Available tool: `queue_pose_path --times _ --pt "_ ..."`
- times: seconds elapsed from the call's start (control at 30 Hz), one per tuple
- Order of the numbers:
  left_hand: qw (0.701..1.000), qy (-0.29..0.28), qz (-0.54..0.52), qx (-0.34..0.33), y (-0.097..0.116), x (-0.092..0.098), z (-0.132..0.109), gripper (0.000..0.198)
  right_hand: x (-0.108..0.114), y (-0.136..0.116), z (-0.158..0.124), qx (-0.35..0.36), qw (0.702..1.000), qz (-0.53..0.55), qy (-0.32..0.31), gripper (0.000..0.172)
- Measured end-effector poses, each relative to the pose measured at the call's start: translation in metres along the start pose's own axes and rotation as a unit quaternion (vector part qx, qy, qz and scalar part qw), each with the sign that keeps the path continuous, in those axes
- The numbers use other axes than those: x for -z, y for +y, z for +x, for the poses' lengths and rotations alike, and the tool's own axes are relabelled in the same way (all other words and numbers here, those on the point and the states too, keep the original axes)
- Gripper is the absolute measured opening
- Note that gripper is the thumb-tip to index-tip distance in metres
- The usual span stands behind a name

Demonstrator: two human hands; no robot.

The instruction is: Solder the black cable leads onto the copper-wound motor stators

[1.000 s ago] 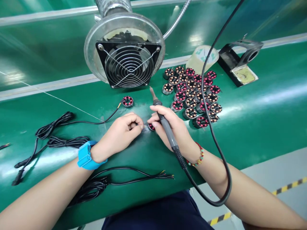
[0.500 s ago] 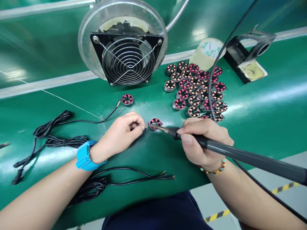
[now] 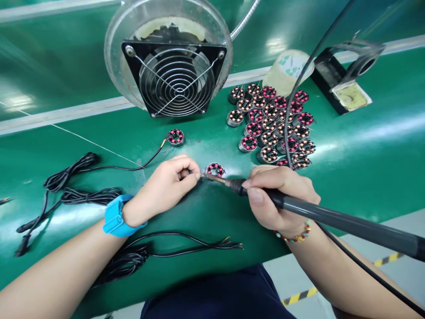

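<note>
My left hand [image 3: 174, 179] is closed in a pinch on a thin wire, its bright tip showing just past the fingertips. Close to that tip lies a small ring-shaped motor stator [image 3: 215, 170] with red windings, flat on the green bench. My right hand [image 3: 282, 197] grips a soldering iron [image 3: 305, 210] like a pen. The iron's tip reaches the near left edge of the stator, beside the wire end; whether they touch I cannot tell. Another red-wound stator [image 3: 175, 138], joined to a black cable, sits farther back on the left.
Several stators [image 3: 268, 124] stand grouped at the right back, beside a tape roll [image 3: 287, 73] and an iron stand [image 3: 332, 84] with a yellow sponge. A fan [image 3: 179, 84] overhangs the back. Coiled black cables [image 3: 71, 173] lie left; more cables [image 3: 129, 261] lie in front.
The iron's tip has moved slightly left, from over the stator to its left edge near the wire end. My left hand has stayed nearly still. The view has shifted a little.
</note>
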State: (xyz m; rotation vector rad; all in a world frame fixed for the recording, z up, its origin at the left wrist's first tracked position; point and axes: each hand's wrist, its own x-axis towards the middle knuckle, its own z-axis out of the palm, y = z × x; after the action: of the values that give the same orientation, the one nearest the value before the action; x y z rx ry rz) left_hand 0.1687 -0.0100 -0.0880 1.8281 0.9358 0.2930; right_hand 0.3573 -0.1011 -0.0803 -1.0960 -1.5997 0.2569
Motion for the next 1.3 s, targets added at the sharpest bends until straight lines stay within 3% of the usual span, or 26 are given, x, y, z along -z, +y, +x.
queue_pose_path --times 0.27,0.43,0.63,0.7,0.83,1.03,1.3 --pt "1.000 0.000 -0.004 0.015 0.000 0.000 0.001 0.011 -0.001 0.000 0.001 0.007 1.000 0.000 -0.012 0.009" --pt "1.000 0.003 -0.001 0.020 0.001 0.000 0.001 0.010 -0.001 0.004 -0.005 -0.033 0.998 -0.041 0.037 0.008" --pt "1.000 0.010 0.001 0.013 0.001 -0.001 0.001 0.010 -0.009 0.006 -0.003 -0.119 0.991 -0.006 -0.061 0.034" --pt "1.000 0.011 0.002 0.012 0.001 -0.001 0.001 0.010 -0.012 0.007 -0.002 -0.133 0.988 0.015 -0.078 0.035" --pt "1.000 0.019 0.008 0.004 0.001 -0.001 0.002 0.011 -0.020 0.012 -0.002 -0.099 0.987 -0.039 -0.117 0.028" --pt "1.000 0.027 0.002 -0.003 0.000 -0.001 0.002 0.010 -0.035 0.021 0.000 -0.080 0.979 -0.080 -0.168 0.034" --pt "0.997 0.011 -0.059 0.043 0.004 0.000 0.001 0.013 -0.035 0.019 -0.003 -0.069 0.982 -0.107 -0.141 0.038"
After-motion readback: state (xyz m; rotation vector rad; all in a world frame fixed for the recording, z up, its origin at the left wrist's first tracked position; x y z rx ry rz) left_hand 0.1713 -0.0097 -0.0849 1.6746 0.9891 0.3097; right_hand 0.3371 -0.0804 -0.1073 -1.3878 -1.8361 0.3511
